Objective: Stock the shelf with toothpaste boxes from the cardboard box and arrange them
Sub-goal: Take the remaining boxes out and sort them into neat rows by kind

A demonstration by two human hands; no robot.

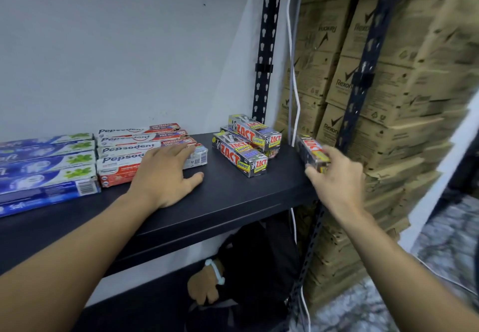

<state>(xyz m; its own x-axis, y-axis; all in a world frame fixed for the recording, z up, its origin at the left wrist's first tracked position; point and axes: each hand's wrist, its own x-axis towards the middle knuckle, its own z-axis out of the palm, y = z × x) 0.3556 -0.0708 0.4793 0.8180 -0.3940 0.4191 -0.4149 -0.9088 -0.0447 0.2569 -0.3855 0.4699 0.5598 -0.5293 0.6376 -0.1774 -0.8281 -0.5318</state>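
Looking down on black shelf (233, 196). Pressing L hand (166, 173) flat, fingers straight, onto near end of Pepsodent boxes (121, 147), thumb down on the shelf itself. Pinching one Zact box (309, 150) w/ R hand (334, 176) at shelf's right edge, fingers curled round its near end, box blurred. Mid-shelf: Zact stack (246, 145), several boxes piled askew, apart from both hands. Far left, hard against the Pepsodent row: blue boxes (46, 163), side by side. Behind, at right: black slotted post (267, 46), white cable (294, 80) just beside it, Rexona cartons (383, 93) stacked high. Below shelf: another person's hand (204, 285) w/ white wristband.
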